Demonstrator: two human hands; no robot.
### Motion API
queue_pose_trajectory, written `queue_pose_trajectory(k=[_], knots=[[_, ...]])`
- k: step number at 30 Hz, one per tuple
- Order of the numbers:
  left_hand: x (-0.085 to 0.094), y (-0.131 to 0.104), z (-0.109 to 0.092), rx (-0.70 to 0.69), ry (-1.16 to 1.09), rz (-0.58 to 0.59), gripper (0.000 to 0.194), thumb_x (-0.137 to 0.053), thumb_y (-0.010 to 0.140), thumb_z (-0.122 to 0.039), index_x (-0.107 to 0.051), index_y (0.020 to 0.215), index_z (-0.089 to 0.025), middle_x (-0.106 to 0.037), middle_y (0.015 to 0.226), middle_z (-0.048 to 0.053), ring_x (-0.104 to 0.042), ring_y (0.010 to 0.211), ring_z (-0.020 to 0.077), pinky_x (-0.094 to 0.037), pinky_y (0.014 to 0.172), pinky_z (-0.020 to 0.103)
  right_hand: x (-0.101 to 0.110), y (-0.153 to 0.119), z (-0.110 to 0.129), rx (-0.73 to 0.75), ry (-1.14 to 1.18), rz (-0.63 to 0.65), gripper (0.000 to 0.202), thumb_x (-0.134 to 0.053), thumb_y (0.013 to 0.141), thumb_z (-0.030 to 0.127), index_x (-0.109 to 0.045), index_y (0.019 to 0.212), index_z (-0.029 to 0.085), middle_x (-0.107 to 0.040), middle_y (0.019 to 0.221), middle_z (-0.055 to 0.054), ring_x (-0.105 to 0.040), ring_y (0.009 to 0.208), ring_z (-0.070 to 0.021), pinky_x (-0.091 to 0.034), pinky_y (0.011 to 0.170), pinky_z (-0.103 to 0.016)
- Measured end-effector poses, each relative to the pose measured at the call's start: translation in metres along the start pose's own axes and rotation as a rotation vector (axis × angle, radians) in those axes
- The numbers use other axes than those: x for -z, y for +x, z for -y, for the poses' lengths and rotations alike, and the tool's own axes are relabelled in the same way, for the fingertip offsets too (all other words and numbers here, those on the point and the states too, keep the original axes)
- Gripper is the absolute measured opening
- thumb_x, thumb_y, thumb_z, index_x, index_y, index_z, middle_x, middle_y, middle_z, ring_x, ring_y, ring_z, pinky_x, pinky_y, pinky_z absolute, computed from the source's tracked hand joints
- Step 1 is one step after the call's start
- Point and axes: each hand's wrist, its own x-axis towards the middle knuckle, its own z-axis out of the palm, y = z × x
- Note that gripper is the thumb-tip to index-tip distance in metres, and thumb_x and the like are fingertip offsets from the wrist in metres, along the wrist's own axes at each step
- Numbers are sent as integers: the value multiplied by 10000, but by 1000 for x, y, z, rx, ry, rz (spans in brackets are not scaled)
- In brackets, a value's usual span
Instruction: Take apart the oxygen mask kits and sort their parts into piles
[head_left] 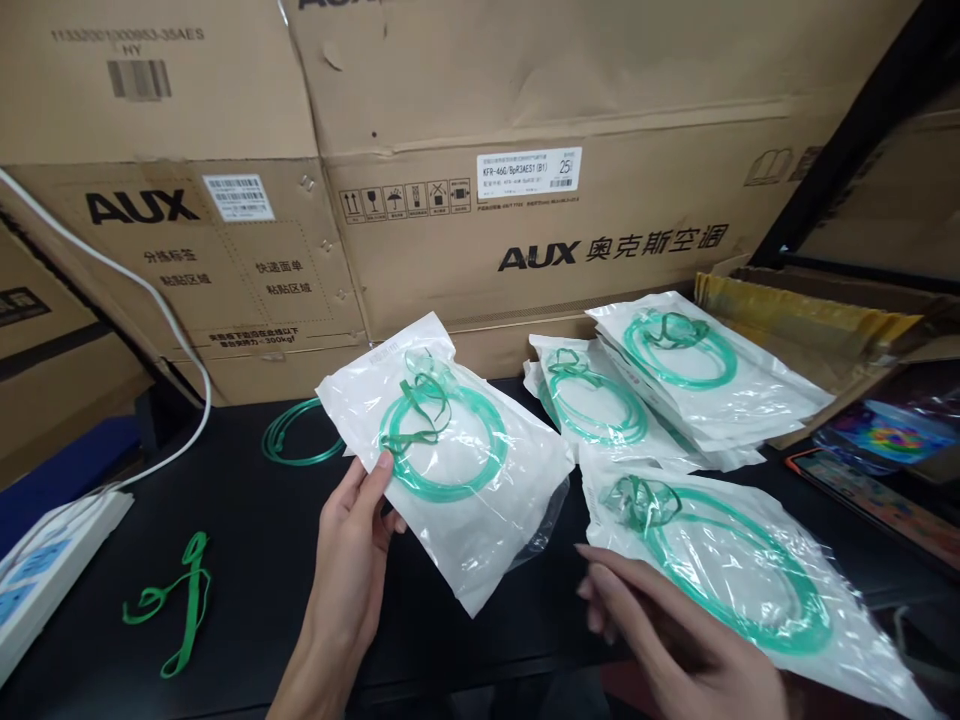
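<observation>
so the L hand (360,520) has a clear-front pouch w/ coiled green tubing (444,440) pinched by its lower L edge, thumb on top, held up over the black table (247,600). R hand (660,620) is empty afaict, fingertips bunched together, just beside another tubing pouch (735,570) near the table's front R. More pouches (675,350) are piled behind, by the AUX carton (540,220). Loose green strap (191,600) + bare tubing coil (300,432) lie on the L side, near a white power strip (60,570).

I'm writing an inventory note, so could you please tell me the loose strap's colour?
The loose strap is green, clearest in the head view.
</observation>
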Motion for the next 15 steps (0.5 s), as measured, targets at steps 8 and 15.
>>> queue_pose_trajectory(k=[8,15], knots=[[-2,-20,7,24,81,162,552,-825,838,-460,-653,1313,-236,-603,826,-1,-474,622,105,-427,497,188,-58,24,22,-383,660,86,693,-871,767,492,-668,1360,196,-761,837,-69,-617,577,-154,-495,491,-258],[14,7,-17,37,365,329,558,-774,848,-538,-669,1285,-208,-668,976,74,-555,782,180,-435,488,198,-54,23,30,-372,690,217,555,-885,725,540,-717,1132,202,-667,688,5,-515,444,-89,-362,438,-208]])
